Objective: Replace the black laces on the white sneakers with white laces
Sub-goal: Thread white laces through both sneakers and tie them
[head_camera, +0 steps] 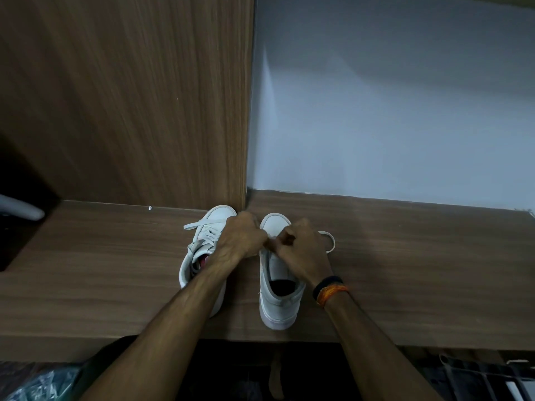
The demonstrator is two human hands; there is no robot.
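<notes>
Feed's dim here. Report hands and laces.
Both hands pinching white lace over right sneaker. Left sneaker already white-laced. Nothing in the way.

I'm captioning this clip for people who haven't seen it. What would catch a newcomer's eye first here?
Two white sneakers stand side by side, toes to the wall, on a wooden shelf. Both hands meet over the right sneaker: the left hand and right hand seem to pinch a white lace that loops out to the right. The left sneaker already carries white laces, and black and orange bands circle the right wrist.
</notes>
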